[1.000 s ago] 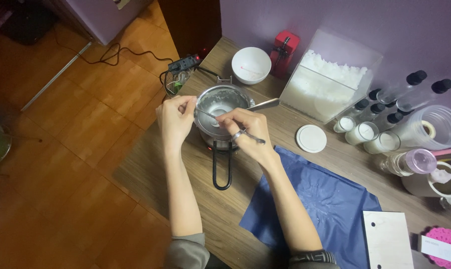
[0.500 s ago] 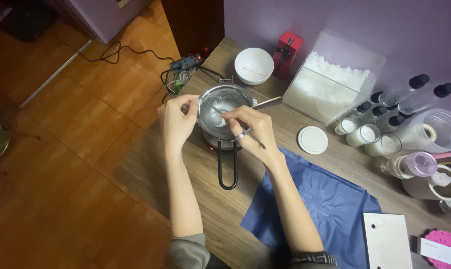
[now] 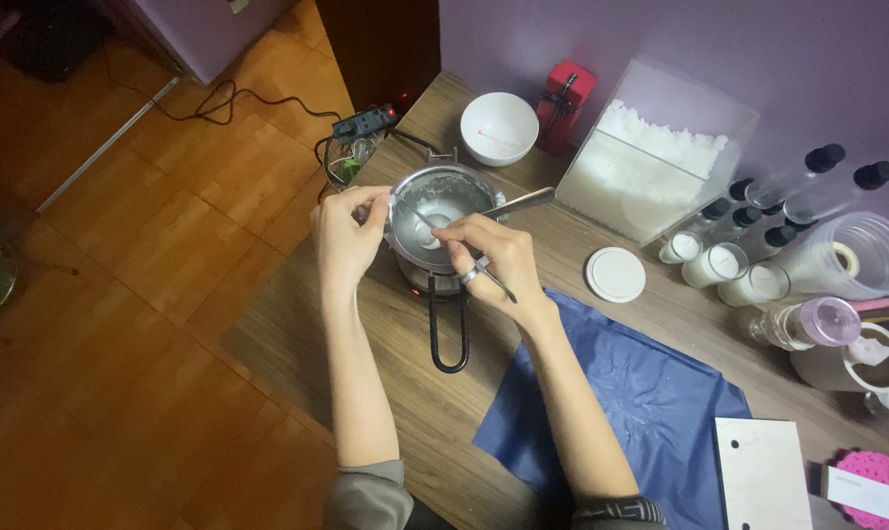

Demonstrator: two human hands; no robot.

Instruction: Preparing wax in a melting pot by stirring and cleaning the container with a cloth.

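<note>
Stirring metal pot [image 3: 442,208] on small burner [image 3: 434,285] – right hand [image 3: 498,260] pinched on thin metal stirrer [image 3: 456,245], left hand [image 3: 346,236] gripping pot rim; wax mostly melted, pale lump left – pouring undone, filled jars [image 3: 714,263] well apart on right

The small pot [image 3: 434,221] is shiny metal, its inner wall dulled by a whitish film, and a thin bright metal tool [image 3: 454,250] lies across its rim. Under the pot, the table [image 3: 444,412] is matt wood with a visible grain. Right of the pot, the blue cloth [image 3: 621,412] looks smooth with a faint sheen and creases. Behind the pot, the white bowl [image 3: 499,128] is glossy. Further right of the pot, the clear box [image 3: 660,162] looks like plastic, holding rough white flakes.
</note>
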